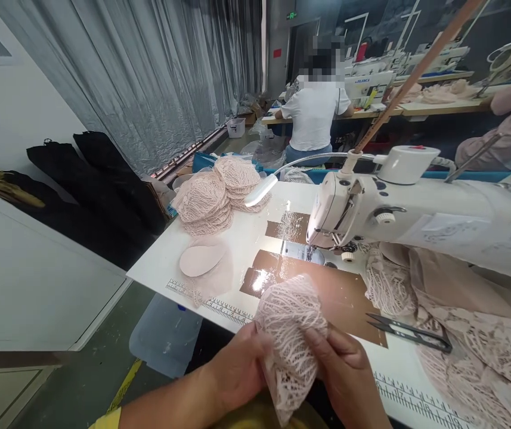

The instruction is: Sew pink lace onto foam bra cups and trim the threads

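Observation:
Both my hands grip one pale pink lace cup piece (288, 325) just in front of the white sewing table's (246, 235) near edge. My left hand (237, 366) pinches its left side, fingers closed on the fabric. My right hand (347, 372) holds its right side the same way. The piece bulges upward between them. The white sewing machine (416, 208) stands behind it, its needle area (311, 250) a short way beyond the lace.
Two stacks of lace cups (217, 193) and one plain foam cup (201, 259) lie at the table's left. Black thread snips (409, 330) and a heap of lace fabric (470, 333) lie to the right. A lamp (262, 190) hangs over the table. Other people sit at machines behind.

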Demonstrator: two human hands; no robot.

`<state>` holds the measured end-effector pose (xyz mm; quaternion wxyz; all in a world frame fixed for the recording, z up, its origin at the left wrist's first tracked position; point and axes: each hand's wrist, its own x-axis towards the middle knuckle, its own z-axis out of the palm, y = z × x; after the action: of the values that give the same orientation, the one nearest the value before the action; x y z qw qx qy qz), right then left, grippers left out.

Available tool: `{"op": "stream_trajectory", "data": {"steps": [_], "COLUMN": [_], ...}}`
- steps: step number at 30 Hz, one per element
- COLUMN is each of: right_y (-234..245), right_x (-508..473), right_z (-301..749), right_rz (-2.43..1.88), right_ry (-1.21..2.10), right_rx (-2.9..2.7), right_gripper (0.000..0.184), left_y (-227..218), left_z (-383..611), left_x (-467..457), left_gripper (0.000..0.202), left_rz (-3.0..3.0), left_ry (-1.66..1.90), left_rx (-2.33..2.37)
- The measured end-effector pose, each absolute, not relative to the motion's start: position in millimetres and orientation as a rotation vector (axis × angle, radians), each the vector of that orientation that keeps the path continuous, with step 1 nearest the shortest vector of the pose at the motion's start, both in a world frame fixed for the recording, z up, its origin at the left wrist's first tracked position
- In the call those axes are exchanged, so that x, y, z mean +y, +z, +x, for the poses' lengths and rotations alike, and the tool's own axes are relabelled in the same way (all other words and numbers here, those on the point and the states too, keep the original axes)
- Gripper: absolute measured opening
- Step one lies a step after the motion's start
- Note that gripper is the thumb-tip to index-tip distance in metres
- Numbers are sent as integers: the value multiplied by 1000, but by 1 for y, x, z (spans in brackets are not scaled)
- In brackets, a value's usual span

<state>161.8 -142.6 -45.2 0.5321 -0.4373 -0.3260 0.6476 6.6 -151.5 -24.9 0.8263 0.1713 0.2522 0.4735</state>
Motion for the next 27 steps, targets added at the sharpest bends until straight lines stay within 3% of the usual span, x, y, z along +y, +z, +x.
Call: {"op": "stream_trajectory", "data": {"steps": [6, 9, 12, 14, 15, 18, 19, 23, 27], "right_y": [-39, -37, -36, -36, -35, -30, -28, -18, -13], "right_x": [-137, -130, -128, -130, -133, -141, -142, -142, -137], "right_z": [169, 182, 189, 187, 185, 172, 168, 161, 164], "right_rz": [-1011, -1021, -1028, -1067, -1095, -1140, -1133, -1099, -1150], "right_ry": [1562, 1465, 1470, 1550, 1597, 1665, 1658, 1533, 1264], "right_rx": [-504, -410, -506, -685, -796, -1114, -1198, -1414, -1513], "right_gripper": [23, 27, 25, 22, 22, 24, 24, 23, 26], "left_y": [-41, -44, -32, -17, -9, 8, 9, 1, -5], "left_z": [16, -4, -33, -49, -53, -54, -51, -35, -26], "left_x": [-158, -161, -157, -150, -146, -135, -132, -125, -123], "left_gripper": [31, 6, 16, 4, 11, 60, 64, 28, 21], "left_rz": [414, 540, 915, 1163, 1277, 1602, 1650, 1610, 1706], "left_ry": [953, 814, 692, 803, 895, 910, 825, 560, 532], "left_rx": [736, 769, 833, 881, 906, 1025, 1042, 995, 978]}}
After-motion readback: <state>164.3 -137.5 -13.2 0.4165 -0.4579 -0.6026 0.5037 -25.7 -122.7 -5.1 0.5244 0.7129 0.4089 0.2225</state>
